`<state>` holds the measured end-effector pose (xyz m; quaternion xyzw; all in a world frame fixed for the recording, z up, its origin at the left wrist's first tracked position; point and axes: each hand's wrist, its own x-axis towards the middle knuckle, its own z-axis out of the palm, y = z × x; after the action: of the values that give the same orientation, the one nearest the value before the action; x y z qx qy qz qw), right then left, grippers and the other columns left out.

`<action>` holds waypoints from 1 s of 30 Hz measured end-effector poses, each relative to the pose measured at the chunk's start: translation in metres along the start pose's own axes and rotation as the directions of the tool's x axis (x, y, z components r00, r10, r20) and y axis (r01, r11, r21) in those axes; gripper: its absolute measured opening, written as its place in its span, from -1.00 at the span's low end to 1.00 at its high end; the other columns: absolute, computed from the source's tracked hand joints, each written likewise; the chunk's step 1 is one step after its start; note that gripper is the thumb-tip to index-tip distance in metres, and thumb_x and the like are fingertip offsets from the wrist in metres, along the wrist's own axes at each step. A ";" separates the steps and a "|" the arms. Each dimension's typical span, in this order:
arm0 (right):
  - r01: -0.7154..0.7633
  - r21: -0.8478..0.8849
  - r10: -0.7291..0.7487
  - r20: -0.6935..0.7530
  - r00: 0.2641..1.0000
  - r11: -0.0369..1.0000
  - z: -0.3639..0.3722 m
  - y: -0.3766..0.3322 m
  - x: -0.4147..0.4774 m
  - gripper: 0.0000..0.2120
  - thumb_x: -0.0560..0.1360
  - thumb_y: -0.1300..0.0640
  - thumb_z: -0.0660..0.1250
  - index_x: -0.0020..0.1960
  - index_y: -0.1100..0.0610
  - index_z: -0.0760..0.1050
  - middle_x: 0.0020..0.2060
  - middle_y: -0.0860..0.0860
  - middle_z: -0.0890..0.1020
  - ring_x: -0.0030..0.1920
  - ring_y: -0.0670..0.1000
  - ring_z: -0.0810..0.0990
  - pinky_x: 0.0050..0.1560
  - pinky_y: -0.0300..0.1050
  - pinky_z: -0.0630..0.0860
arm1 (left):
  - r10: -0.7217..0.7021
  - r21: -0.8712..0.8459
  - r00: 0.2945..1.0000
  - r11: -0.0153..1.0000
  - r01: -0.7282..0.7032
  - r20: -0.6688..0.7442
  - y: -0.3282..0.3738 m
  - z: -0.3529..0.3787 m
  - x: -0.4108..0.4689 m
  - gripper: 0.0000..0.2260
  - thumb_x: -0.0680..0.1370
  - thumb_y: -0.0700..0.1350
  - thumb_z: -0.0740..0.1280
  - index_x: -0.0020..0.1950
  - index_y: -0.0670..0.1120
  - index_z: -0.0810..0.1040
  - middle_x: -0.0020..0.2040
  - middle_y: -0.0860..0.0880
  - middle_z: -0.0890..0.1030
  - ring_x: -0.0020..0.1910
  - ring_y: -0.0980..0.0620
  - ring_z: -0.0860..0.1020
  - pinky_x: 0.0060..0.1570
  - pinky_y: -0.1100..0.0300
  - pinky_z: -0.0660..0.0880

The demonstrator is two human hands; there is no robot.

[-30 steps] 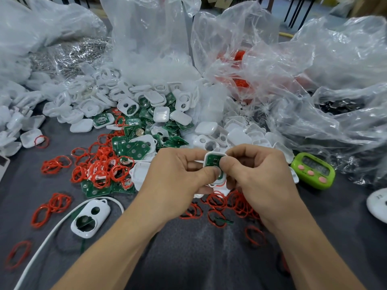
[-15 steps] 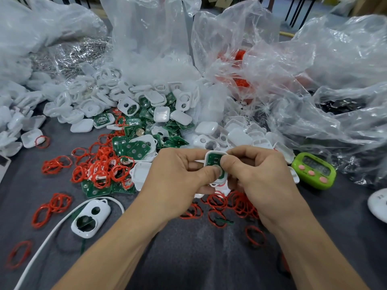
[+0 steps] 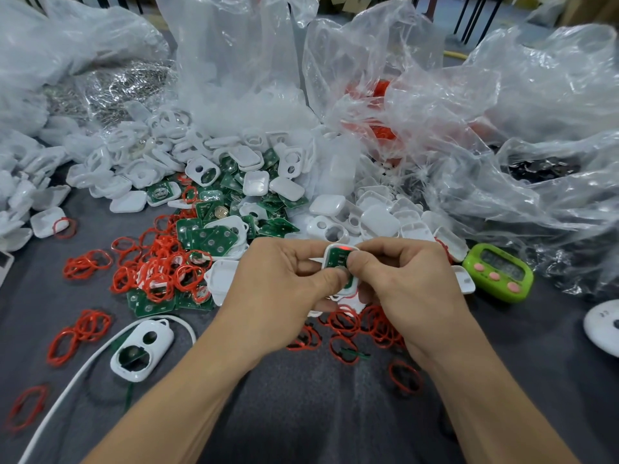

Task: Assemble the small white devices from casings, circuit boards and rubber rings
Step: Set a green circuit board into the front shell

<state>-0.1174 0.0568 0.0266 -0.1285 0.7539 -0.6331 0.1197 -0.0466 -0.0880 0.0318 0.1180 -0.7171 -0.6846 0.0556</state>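
Both hands meet over a dark grey table (image 3: 301,413): the left hand (image 3: 281,296) and right hand (image 3: 402,289) are clamped together on one white casing (image 3: 331,251) with a green board (image 3: 338,259) in it, thumbs pressing the board. Beyond and left of the hands lie casings, boards and red rings (image 3: 150,266), behind them clear bags (image 3: 435,112). Right of the right hand sits a green timer (image 3: 499,272); its writing cannot be read.

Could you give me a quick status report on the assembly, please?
Left hand and right hand both pinching one white casing, green circuit board seated inside. Red light showing at its top edge. Nothing in the way.
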 end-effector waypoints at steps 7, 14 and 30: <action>-0.003 -0.013 0.002 -0.074 0.997 1.000 0.003 0.002 -0.001 -0.89 0.30 -0.02 0.43 -0.20 -0.16 0.72 -0.48 -0.02 0.66 -0.52 -0.07 0.55 -0.34 -0.11 0.47 | -0.002 0.022 1.000 1.000 0.002 -0.001 -0.001 0.001 -0.002 -0.75 0.55 -0.30 0.47 0.06 0.05 0.76 -0.23 -0.04 0.75 -0.28 0.13 0.68 -0.28 0.22 0.64; 0.004 -0.020 -0.005 -0.069 0.998 1.000 0.003 0.004 0.000 -0.89 0.32 -0.06 0.44 -0.19 -0.17 0.72 -0.46 0.00 0.67 -0.49 -0.05 0.58 -0.34 -0.10 0.49 | 0.008 0.049 1.000 0.999 -0.008 -0.006 0.001 0.000 -0.001 -0.74 0.55 -0.30 0.46 0.06 0.06 0.75 -0.21 -0.03 0.76 -0.23 0.08 0.71 -0.26 0.24 0.64; 0.010 -0.037 -0.013 -0.087 0.996 0.999 0.004 0.004 0.000 -0.91 0.31 -0.05 0.45 -0.21 -0.16 0.72 -0.47 -0.03 0.66 -0.50 -0.07 0.57 -0.34 -0.13 0.48 | -0.012 0.018 1.000 1.000 0.012 -0.008 0.000 0.001 0.000 -0.73 0.54 -0.34 0.46 0.06 0.03 0.76 -0.23 -0.04 0.75 -0.30 0.13 0.67 -0.28 0.25 0.62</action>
<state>-0.1164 0.0536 0.0217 -0.1071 0.7690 -0.6250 0.0807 -0.0467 -0.0868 0.0314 0.1255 -0.7225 -0.6778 0.0533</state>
